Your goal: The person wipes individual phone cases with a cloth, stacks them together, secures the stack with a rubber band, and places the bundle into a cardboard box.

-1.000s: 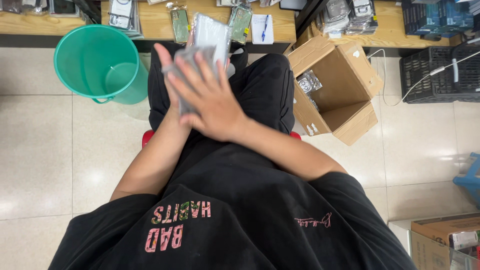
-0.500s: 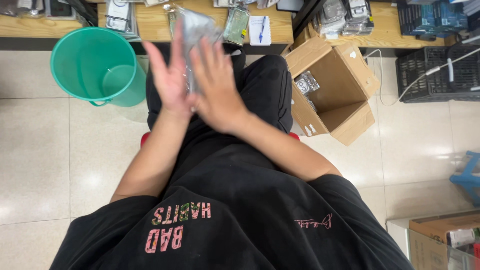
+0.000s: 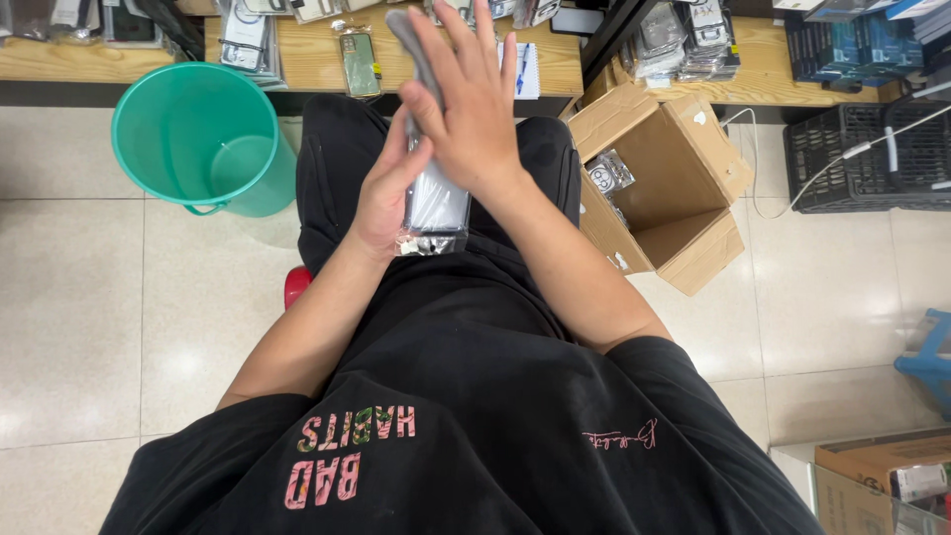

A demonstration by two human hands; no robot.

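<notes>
My left hand [image 3: 381, 193] holds a clear plastic sleeve with a phone case [image 3: 433, 210] inside, gripping it from the left side above my lap. My right hand [image 3: 466, 94] lies flat over the upper part of the sleeve, fingers spread and pointing away from me. A grey flap of the package [image 3: 400, 28] sticks up past my fingertips. I sit in black clothes on a red stool [image 3: 295, 285].
A green bucket [image 3: 198, 134] stands on the tiled floor at the left. An open cardboard box [image 3: 662, 178] with packaged items sits at the right. A wooden bench [image 3: 317, 50] with several packaged phone cases runs ahead. A black crate [image 3: 872, 159] and another box [image 3: 882, 476] are at the right.
Both hands have lifted the sleeve and turned it upright, the right hand sliding up along it. The left hand now grips lower on its side.
</notes>
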